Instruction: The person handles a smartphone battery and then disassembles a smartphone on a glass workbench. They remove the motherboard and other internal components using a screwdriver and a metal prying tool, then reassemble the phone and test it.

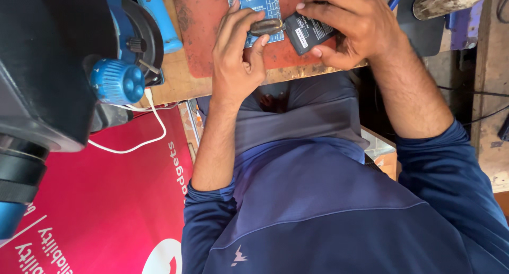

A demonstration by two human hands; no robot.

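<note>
My left hand (236,56) pinches a small worn brown tool (266,26) between thumb and fingers, its tip lying over a blue circuit board (255,2). My right hand (350,24) grips a flat black battery (307,32) with a white label, holding it just right of the tool. Tool and battery almost touch. The board lies on a red work mat (204,30) on a wooden bench (177,80). Both forearms reach up from my blue sleeves.
A black microscope body (42,67) with a blue knob (116,82) fills the left side. A white cable (154,120) trails from it over a red printed banner (95,199). A light blue handle (159,16) lies near the mat. A dark cylinder (445,1) sits top right.
</note>
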